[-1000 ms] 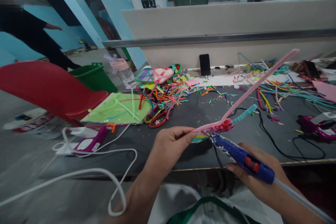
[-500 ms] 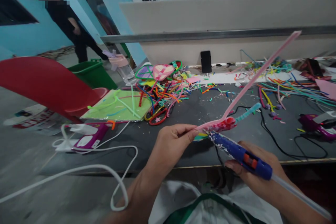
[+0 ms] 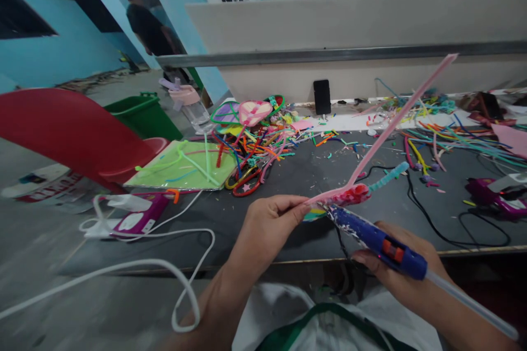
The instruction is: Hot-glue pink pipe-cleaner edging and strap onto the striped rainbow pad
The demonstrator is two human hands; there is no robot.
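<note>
My left hand [image 3: 269, 225] pinches the near end of a pink and red pipe-cleaner piece [image 3: 352, 194] between thumb and fingers. From that piece a long pink pipe cleaner [image 3: 395, 120] slants up to the right, and a short turquoise pipe cleaner [image 3: 391, 175] sticks out beside it. A bit of yellow and green shows under my fingertips. In my right hand [image 3: 395, 258] is a blue glue gun [image 3: 374, 238], its fingers wrapped round it. The nozzle points left and meets the pink piece close to my left fingertips. A clear glue stick [image 3: 469, 304] juts from the gun's back.
Loose pipe cleaners, scissors [image 3: 247, 184] and a green sheet [image 3: 185, 167] lie on the dark table [image 3: 197, 258]. A phone [image 3: 322, 97] leans at the back. Purple power strips [image 3: 142, 214] trail a white cable [image 3: 164, 266]. Left are a bottle [image 3: 191, 104], a red chair [image 3: 78, 134] and a walking person [image 3: 150, 30].
The person in the background has walked further right, behind the bottle. The long pink pipe cleaner's tip has dipped slightly left. My hands and the glue gun stay nearly still.
</note>
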